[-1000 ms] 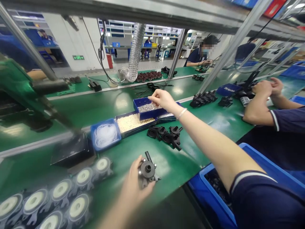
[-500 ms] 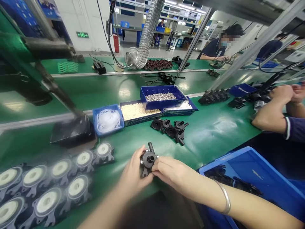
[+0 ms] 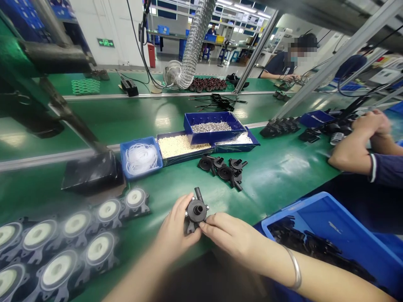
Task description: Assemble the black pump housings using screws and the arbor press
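Observation:
My left hand (image 3: 176,228) is closed around a black pump housing (image 3: 197,211) with a round cover, a central spout and a side pipe pointing up and away. Small silvery screws show at the edges of its cover. The fingers of my right hand (image 3: 231,235) are pinched together against the housing's lower right edge; whatever lies between the fingertips is too small or hidden to make out. Just beyond my hands, several black pump covers (image 3: 225,171) lie in a cluster. To the left stand rows of black pump bodies (image 3: 59,268) with white round centres.
Blue bins hold white rings (image 3: 141,158), cream-coloured small parts (image 3: 179,147) and metal screws (image 3: 210,127). A blue crate (image 3: 325,199) with black parts is at the right. A press (image 3: 91,172) stands at the left. A co-worker's arm (image 3: 349,151) rests at the right edge.
My right fingertips have shifted down along the housing's right side, from beside the right-hand screw to the lower right corner. My left hand keeps its hold.

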Available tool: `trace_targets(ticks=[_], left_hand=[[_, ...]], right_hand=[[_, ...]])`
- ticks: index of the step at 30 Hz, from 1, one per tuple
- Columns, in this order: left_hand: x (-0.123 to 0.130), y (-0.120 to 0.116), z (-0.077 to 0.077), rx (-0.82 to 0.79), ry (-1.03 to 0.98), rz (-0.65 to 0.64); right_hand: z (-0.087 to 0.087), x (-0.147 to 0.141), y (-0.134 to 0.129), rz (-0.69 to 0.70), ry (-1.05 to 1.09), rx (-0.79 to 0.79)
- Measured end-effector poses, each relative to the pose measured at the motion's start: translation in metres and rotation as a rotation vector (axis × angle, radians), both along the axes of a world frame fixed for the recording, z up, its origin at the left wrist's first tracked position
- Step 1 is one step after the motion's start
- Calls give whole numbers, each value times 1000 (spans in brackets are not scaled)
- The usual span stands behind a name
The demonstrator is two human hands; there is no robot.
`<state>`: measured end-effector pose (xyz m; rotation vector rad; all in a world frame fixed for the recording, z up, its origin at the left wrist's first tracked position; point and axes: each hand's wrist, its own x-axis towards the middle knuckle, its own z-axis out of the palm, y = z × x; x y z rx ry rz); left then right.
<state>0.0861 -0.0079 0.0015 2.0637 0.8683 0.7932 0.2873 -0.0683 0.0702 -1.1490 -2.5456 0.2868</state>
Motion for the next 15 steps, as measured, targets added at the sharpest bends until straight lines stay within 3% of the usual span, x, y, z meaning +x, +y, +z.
trace_targets(ticks=[5,10,15], left_hand=[[0,1,4,-1,31,-30],[-3,4,4,35,38,-27],[2,-14,-6,56,60,2]], right_hand=[[-14,0,-4,-3,-44,103],[-10,-1,0,-76,-13,189],[-16,-6,-12,-203,6,210]])
